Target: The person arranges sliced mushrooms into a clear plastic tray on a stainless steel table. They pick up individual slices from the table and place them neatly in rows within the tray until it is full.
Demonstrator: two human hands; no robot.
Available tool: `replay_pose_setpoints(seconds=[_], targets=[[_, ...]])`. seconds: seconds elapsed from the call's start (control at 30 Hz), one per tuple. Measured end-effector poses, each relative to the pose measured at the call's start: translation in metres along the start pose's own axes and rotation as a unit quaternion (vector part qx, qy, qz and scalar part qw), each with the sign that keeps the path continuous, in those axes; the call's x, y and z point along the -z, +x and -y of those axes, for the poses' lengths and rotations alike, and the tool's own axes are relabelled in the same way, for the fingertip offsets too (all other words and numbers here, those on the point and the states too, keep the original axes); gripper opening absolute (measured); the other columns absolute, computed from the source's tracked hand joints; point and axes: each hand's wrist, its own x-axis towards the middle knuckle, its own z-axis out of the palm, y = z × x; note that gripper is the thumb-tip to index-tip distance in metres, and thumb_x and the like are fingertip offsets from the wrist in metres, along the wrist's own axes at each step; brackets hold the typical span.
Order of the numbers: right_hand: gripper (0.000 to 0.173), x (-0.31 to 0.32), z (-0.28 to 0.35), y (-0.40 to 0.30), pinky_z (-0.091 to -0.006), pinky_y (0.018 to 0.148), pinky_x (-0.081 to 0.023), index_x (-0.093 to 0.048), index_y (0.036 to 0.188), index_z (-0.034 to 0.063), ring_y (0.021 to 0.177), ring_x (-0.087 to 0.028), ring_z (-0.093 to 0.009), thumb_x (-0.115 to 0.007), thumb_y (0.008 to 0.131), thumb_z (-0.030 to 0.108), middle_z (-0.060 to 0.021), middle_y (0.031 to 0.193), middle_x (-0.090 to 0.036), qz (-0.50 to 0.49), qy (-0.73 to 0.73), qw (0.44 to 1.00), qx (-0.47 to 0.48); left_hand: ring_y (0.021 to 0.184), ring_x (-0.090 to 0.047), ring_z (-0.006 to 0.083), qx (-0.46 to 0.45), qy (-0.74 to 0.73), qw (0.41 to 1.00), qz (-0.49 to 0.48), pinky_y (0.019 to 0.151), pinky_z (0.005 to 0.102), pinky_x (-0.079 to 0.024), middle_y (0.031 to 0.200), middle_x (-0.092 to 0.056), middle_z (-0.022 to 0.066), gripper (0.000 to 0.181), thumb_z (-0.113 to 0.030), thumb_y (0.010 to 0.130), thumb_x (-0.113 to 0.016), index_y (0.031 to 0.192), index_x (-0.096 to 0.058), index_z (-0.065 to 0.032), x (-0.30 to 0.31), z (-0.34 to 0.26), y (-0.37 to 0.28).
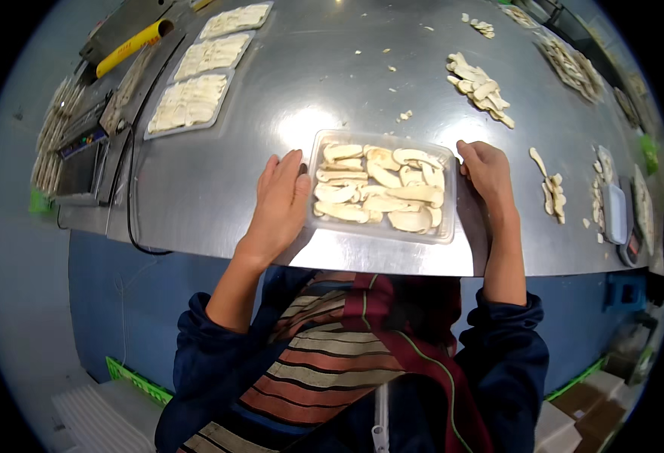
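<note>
A clear plastic tray (383, 233) lies on the steel table near its front edge, right before me. Sliced mushrooms (403, 195) are laid in it in rough rows, several with stem and cap outline showing. At the tray's left side is my left hand (282, 195), its back turned up and its thumb close to the rim. A small dark spot shows between thumb and forefinger; what it is cannot be told. My right hand (486, 170) is by the tray's upper right corner with fingers curled. Whether either hand touches the rim is unclear.
Three filled trays (187, 105) stand in a row at the left. Loose mushroom slices (479, 88) lie in piles at the right, with crumbs (405, 115) between. A machine with a yellow tube (133, 48) and a black cable (131, 198) borders the left. A scale (629, 243) sits far right.
</note>
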Motion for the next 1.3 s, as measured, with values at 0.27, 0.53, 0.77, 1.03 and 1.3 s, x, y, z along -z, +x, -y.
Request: replay_pose_setpoints(seconds=[0.27,0.53,0.77,1.03,1.3], targets=[[0.028,-0.015,-0.001,-0.036,-0.0228,0.051,-0.034,-0.062,0.071,-0.0009,0.055,-0.042,-0.005,-0.065,0.085,0.023,0.0027,0.059,-0.052,-0.031,0.051,0.998,0.011,0.135,-0.023,0.046,0.0,0.068,0.998,0.005,0.111,0.0496,-0.02,0.143,-0.034,0.0251,0.043,-0.023,0.099,-0.042,0.137,-0.042,-0.0029,-0.003,-0.022,-0.035],[0.03,-0.015,-0.002,-0.034,-0.0228,0.05,-0.032,-0.06,0.067,0.0012,0.053,-0.04,-0.005,-0.066,0.085,0.024,0.0033,0.058,-0.05,-0.042,0.057,0.998,-0.003,0.131,-0.025,0.0515,-0.081,0.129,0.988,0.0,0.108,0.0563,-0.021,0.139,-0.036,0.0277,0.036,-0.025,0.095,-0.05,0.126,-0.056,-0.0074,-0.006,-0.032,-0.04],[0.029,-0.013,0.001,-0.032,-0.0224,0.05,-0.031,-0.06,0.065,0.0017,0.052,-0.041,-0.005,-0.065,0.086,0.022,0.0032,0.056,-0.05,-0.03,0.052,0.998,-0.005,0.13,-0.025,0.0516,-0.076,0.079,0.994,-0.023,0.107,0.0551,-0.023,0.138,-0.036,0.0288,0.039,-0.026,0.093,-0.054,0.125,-0.054,-0.005,-0.006,-0.034,-0.031],[0.028,-0.012,-0.003,-0.033,-0.0215,0.048,-0.03,-0.06,0.064,0.0029,0.051,-0.04,-0.004,-0.065,0.087,0.019,0.0038,0.056,-0.05,-0.025,0.074,0.997,0.0,0.131,-0.025,0.0514,-0.082,0.117,0.989,-0.023,0.107,0.055,-0.023,0.138,-0.036,0.0292,0.04,-0.026,0.091,-0.055,0.125,-0.053,-0.0049,-0.017,-0.031,-0.018],[0.028,-0.004,-0.009,-0.03,-0.0222,0.05,-0.035,-0.064,0.074,-0.0003,0.054,-0.045,-0.005,-0.065,0.086,0.025,0.0021,0.059,-0.054,-0.026,0.047,0.999,0.005,0.124,-0.036,0.0461,-0.082,0.125,0.987,-0.054,0.104,0.05,-0.03,0.132,-0.043,0.0271,0.041,-0.023,0.091,-0.054,0.127,-0.051,-0.0023,-0.014,-0.032,-0.007]])
